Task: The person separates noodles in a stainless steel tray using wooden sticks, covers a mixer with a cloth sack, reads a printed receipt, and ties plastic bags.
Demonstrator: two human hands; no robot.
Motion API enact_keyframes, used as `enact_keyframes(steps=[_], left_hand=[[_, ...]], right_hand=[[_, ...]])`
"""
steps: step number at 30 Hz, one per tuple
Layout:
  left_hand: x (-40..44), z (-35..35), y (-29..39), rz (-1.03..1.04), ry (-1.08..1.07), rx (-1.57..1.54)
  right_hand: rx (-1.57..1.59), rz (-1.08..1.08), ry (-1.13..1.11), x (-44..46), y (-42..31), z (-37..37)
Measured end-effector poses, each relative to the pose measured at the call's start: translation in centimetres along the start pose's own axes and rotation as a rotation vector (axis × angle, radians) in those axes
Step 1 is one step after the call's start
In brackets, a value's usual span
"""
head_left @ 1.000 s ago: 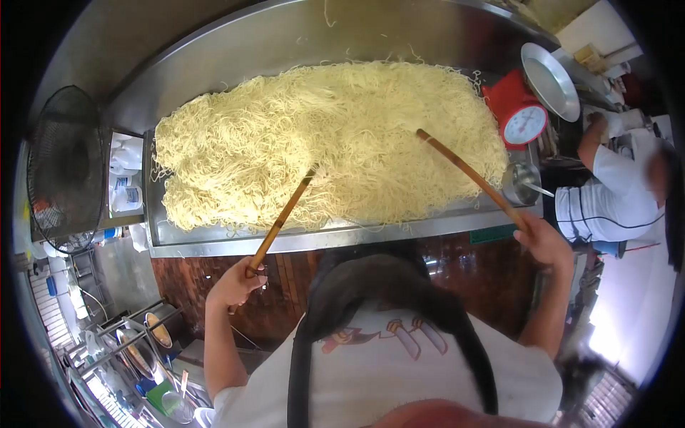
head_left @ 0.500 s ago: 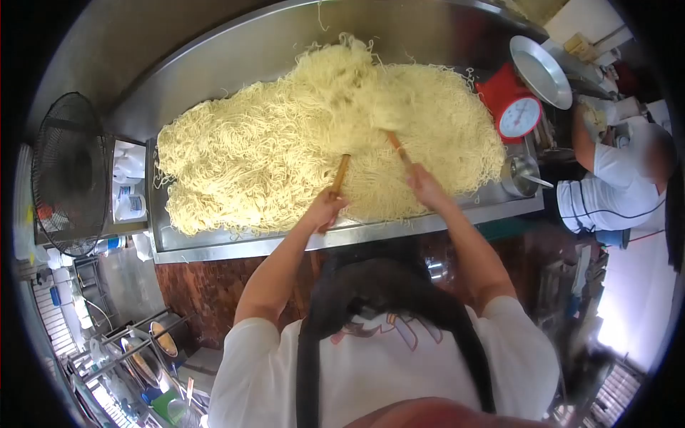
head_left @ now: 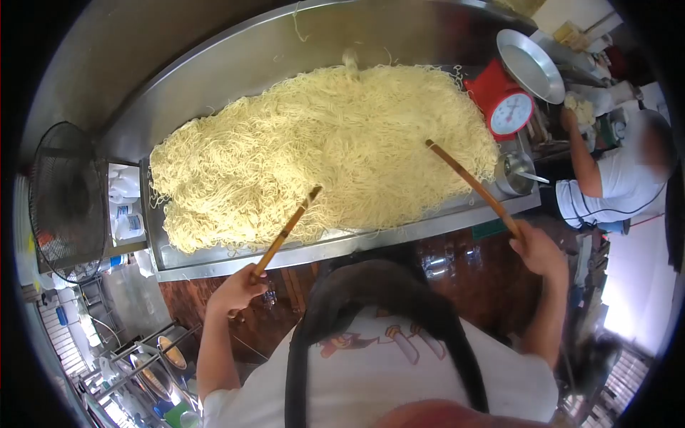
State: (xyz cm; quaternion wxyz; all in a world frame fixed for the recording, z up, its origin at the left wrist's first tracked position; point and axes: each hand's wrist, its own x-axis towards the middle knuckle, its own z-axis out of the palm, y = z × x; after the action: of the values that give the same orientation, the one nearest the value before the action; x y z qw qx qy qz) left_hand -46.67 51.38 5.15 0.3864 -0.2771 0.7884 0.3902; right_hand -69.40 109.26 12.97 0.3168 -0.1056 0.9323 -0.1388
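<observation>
A broad heap of pale yellow noodles (head_left: 285, 157) covers most of a shallow steel tray (head_left: 214, 267). My left hand (head_left: 239, 291) is wrapped round the lower end of a wooden stick (head_left: 287, 232), just outside the tray's front edge. The stick's tip lies over the noodles' front part. My right hand (head_left: 541, 250) grips a second wooden stick (head_left: 474, 184), off the tray's front right. That one slants up and left, its tip over the right part of the heap. Both tips are bare of noodles.
A red dial scale (head_left: 503, 103) with a round metal pan (head_left: 531, 65) stands at the tray's right end, near a metal pot (head_left: 512, 175) with a handle sticking out. At left is a wire-caged fan (head_left: 68, 200). A co-worker (head_left: 617, 178) is at the right, one hand on pale food.
Both hands have drawn back and spread apart, pulling the sticks out of the noodles. The lifted mound at the back has dropped and flattened.
</observation>
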Motion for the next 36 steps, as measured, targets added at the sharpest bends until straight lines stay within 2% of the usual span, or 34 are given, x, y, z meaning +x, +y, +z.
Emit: enact_keyframes(steps=[1,2,3,4,5,6,7,8,10,12,14,17,20,21,22,23,24,25,27,30,32,33,34,36], left_hand=[[1.1,1.0,0.1,0.024,0.015,0.080],[3.7,2.4,2.5,0.047,0.020,0.119],[9.4,5.1,0.9,0.262,0.163,0.182],[14.5,6.8,3.2,0.294,0.178,0.239],[18.9,7.9,6.2,0.334,0.157,0.216],[23.7,9.6,9.0,0.397,0.153,0.057],[27.6,10.6,11.4,0.574,0.237,0.111],[27.2,10.5,13.2,0.566,0.167,-0.072],[24.1,10.0,16.0,0.518,0.011,-0.442],[23.1,11.3,12.6,0.489,0.008,-0.526],[22.7,13.4,10.0,0.442,-0.021,-0.621],[23.8,15.5,15.5,0.377,0.112,-0.374],[18.8,10.2,17.6,0.442,-0.163,-0.844],[18.7,8.9,15.5,0.501,-0.079,-0.745],[18.0,7.7,12.2,0.553,-0.001,-0.639],[15.1,6.0,10.3,0.440,0.069,-0.513],[14.3,4.0,7.1,0.373,-0.007,-0.448],[13.2,2.4,3.9,0.274,0.009,-0.298],[8.1,0.8,2.2,0.154,-0.007,-0.335],[8.1,1.8,-0.8,0.207,0.092,0.181],[10.0,3.6,4.6,0.198,0.115,0.285],[12.8,5.1,6.4,0.296,0.164,0.274],[16.7,6.8,8.2,0.285,0.208,0.238],[21.3,8.7,16.0,0.398,0.196,0.261]], right_hand=[[0.019,-0.100,0.059,3.5,3.6,4.1],[-0.024,-0.150,0.113,7.9,4.4,7.4],[-0.069,-0.197,0.170,12.2,5.0,10.8],[0.001,-0.039,0.188,16.4,1.8,13.0],[0.068,-0.173,0.304,23.0,2.1,17.3],[0.082,-0.299,0.332,25.0,-1.7,17.3],[0.240,-0.252,0.311,25.7,-5.2,16.7],[0.393,-0.212,0.298,25.9,-7.3,15.1],[0.396,-0.198,0.298,22.0,-7.3,13.2],[0.379,-0.181,0.305,20.4,-6.5,13.9],[0.342,-0.132,0.275,19.6,-5.2,18.2],[0.370,-0.194,0.286,20.7,-9.4,21.4],[0.424,-0.199,0.294,16.5,-11.2,13.0],[0.383,-0.354,0.466,16.0,-8.5,12.6],[0.351,-0.325,0.453,14.2,-6.3,10.9],[0.321,-0.294,0.436,12.3,-3.6,9.0],[0.298,-0.261,0.384,11.2,1.5,8.1],[0.314,-0.327,0.337,8.3,3.6,5.5],[0.131,-0.048,0.161,2.3,4.9,1.3],[-0.056,0.182,0.049,0.8,6.8,1.5],[0.014,-0.072,0.254,7.5,10.4,7.6],[-0.065,-0.221,0.430,14.0,13.8,12.8],[0.035,-0.026,0.309,18.3,10.6,13.9],[0.263,-0.109,0.420,25.4,4.2,15.9]])
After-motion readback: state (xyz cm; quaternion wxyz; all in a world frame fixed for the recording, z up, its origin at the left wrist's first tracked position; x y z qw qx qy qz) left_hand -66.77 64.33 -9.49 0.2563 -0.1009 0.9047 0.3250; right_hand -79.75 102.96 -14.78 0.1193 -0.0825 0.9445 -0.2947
